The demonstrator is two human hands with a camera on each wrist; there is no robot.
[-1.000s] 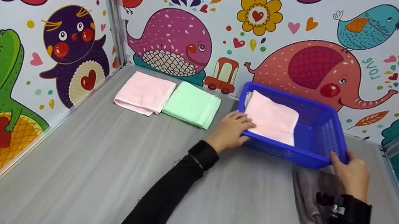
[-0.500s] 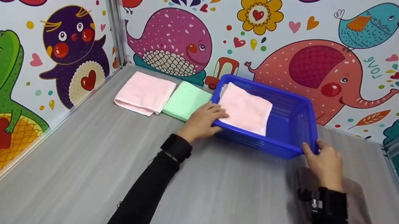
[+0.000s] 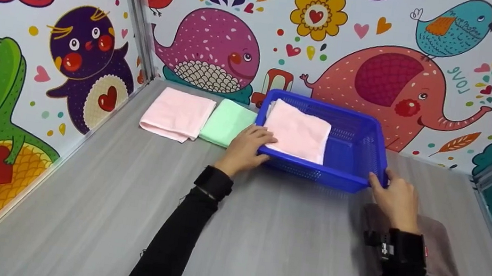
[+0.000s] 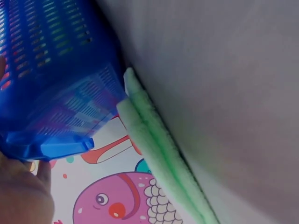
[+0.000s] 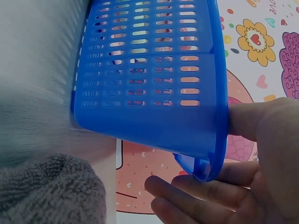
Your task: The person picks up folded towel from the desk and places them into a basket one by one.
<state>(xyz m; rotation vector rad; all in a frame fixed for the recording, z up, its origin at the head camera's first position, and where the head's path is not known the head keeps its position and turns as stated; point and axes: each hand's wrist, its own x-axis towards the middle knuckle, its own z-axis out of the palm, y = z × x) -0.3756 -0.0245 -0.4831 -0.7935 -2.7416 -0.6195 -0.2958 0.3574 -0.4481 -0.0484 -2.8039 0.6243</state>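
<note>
Both hands hold a blue perforated plastic basket (image 3: 343,155) near the back wall. My left hand (image 3: 244,149) grips its front left corner, fingers over the rim. At the front right corner my right hand (image 3: 397,200) pinches the rim; in the right wrist view the thumb lies on one side of the basket wall (image 5: 149,93) and the fingers (image 5: 201,191) on the other. A folded pink towel (image 3: 299,131) lies in the basket's left half. A folded green towel (image 3: 229,121) is just left of the basket, partly hidden by it and my left hand.
Another folded pink towel (image 3: 177,115) lies beside the green one. A folded brown towel (image 3: 435,251) sits at the right, partly under my right forearm in this view. Cartoon-printed walls (image 3: 271,18) enclose the grey table (image 3: 278,251) at the back and sides.
Both hands have moved the basket left along the back wall, so it now overlaps part of the green towel in view. More of the brown towel shows. The last half second brought only a slight shift.
</note>
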